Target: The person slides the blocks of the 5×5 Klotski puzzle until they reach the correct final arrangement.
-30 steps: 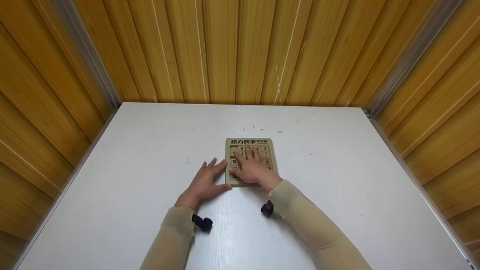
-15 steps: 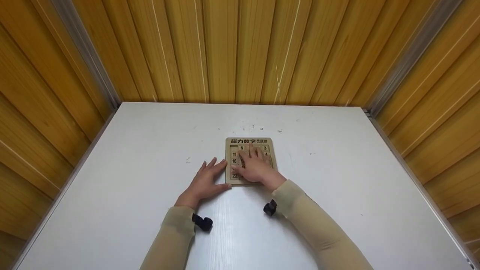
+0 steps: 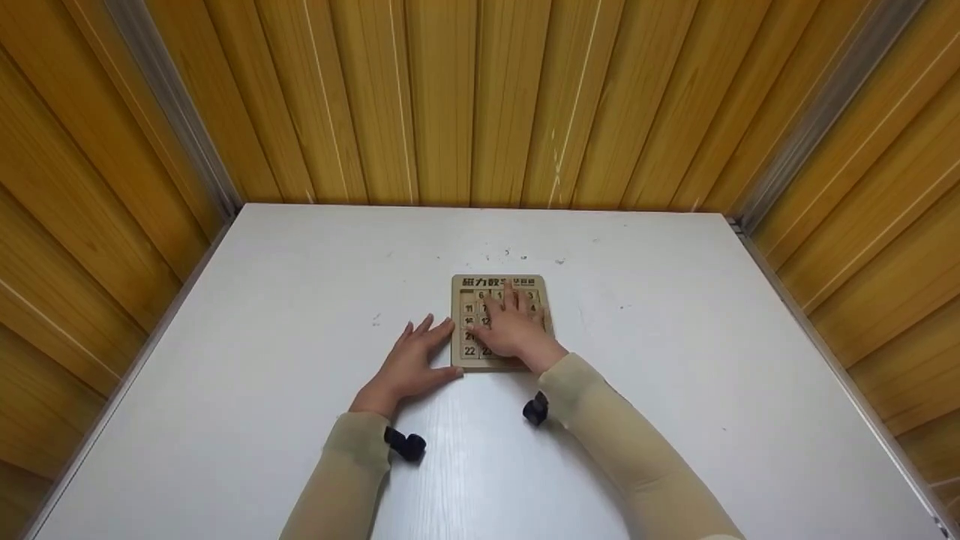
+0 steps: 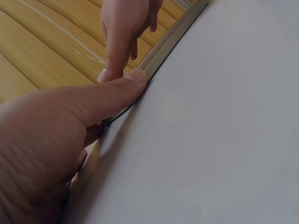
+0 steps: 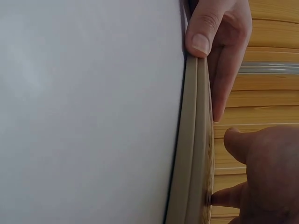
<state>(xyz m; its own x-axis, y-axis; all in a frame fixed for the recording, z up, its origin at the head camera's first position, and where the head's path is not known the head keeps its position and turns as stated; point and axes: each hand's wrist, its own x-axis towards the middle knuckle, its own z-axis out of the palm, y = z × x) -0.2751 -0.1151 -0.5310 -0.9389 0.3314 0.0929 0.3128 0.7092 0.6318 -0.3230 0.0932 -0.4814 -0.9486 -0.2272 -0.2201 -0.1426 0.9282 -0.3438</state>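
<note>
A wooden number sliding puzzle (image 3: pixel 456 300) lies flat on the white table, with printed characters along its top border. Dark numerals mark its square tiles, among them a 22 tile (image 3: pixel 469 351); its top-left slot looks dark and without a tile. My right hand (image 3: pixel 517 330) is spread over the tiles, fingertips on the upper middle and right, covering many of them. My left hand (image 3: pixel 405 367) steadies the lower-left corner, its thumb (image 4: pixel 112 95) against the near edge and its index finger along the left side. In the right wrist view the puzzle's edge (image 5: pixel 189 154) appears side-on.
The white table (image 3: pixel 262 300) surrounds the puzzle and carries small dark marks (image 3: pixel 560 262) beyond it. Yellow wood-look panels (image 3: pixel 435 105) stand behind and at both sides. A small black camera (image 3: pixel 409 447) sits on each wrist.
Over the tiles, my right hand has shifted a little right and away, then slightly back, uncovering more of the lower-left numbers. My left hand and the puzzle frame have stayed in place.
</note>
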